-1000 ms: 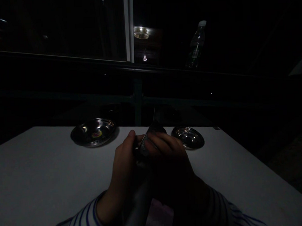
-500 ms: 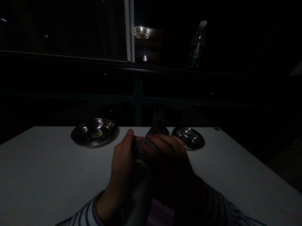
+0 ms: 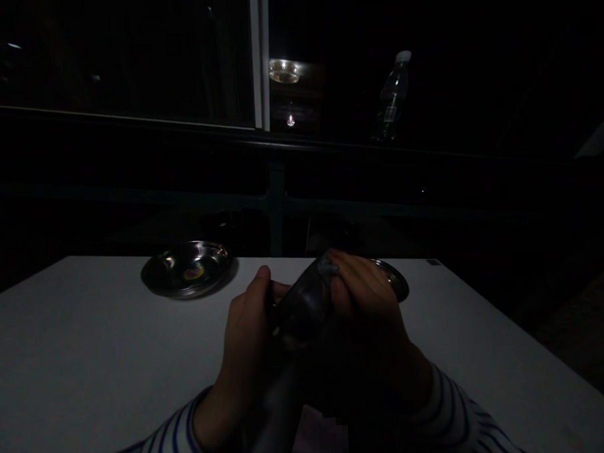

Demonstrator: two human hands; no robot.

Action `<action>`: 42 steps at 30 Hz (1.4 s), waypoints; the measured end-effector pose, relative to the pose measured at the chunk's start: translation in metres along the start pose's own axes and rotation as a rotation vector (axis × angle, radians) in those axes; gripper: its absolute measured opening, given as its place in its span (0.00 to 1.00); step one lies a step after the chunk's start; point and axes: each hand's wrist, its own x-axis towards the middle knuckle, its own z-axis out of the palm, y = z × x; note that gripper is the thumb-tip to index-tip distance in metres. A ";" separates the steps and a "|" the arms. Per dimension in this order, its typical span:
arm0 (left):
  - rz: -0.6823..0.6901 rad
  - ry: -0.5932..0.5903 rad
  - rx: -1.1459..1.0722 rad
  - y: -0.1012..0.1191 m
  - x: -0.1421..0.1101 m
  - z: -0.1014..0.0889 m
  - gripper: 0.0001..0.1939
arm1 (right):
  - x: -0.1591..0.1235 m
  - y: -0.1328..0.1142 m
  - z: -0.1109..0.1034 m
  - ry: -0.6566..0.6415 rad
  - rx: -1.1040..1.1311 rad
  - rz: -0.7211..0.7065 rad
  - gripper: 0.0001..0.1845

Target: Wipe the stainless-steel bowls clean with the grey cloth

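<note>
Fingers curled, a dark metal dish [image 3: 308,301] is held mid-frame by left hand [image 3: 245,326], grey wad [image 3: 327,268] by right hand [image 3: 371,295]; likely slippery, best rim-gripped.

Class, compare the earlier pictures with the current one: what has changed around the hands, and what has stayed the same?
The right hand has slid rightward across the dark shiny object, carrying what looks like a grey cloth and now covering more of the right dish. No release is visible. The left hand still grips the object; the left dish and bottle stay put.
</note>
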 end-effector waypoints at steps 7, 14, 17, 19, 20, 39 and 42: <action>0.050 0.053 -0.085 0.008 0.002 0.003 0.14 | -0.015 -0.031 0.009 0.014 -0.036 -0.221 0.16; 0.053 0.051 -0.124 0.007 0.004 0.003 0.16 | -0.023 -0.039 0.007 -0.080 -0.034 -0.293 0.18; 0.055 0.025 -0.073 0.006 0.006 0.001 0.20 | -0.015 -0.032 0.005 0.002 -0.032 -0.249 0.14; 0.027 0.030 -0.081 0.006 0.006 0.001 0.21 | -0.009 -0.025 0.004 0.033 -0.043 -0.219 0.14; -0.005 0.023 -0.103 0.006 0.006 0.001 0.21 | -0.007 -0.021 0.004 0.047 -0.054 -0.200 0.14; -0.392 -0.102 -0.583 0.006 0.009 0.010 0.14 | 0.005 0.011 -0.005 -0.038 0.157 0.002 0.17; -0.399 -0.049 -0.585 0.006 0.008 0.011 0.14 | 0.003 0.008 -0.002 -0.091 0.130 -0.061 0.18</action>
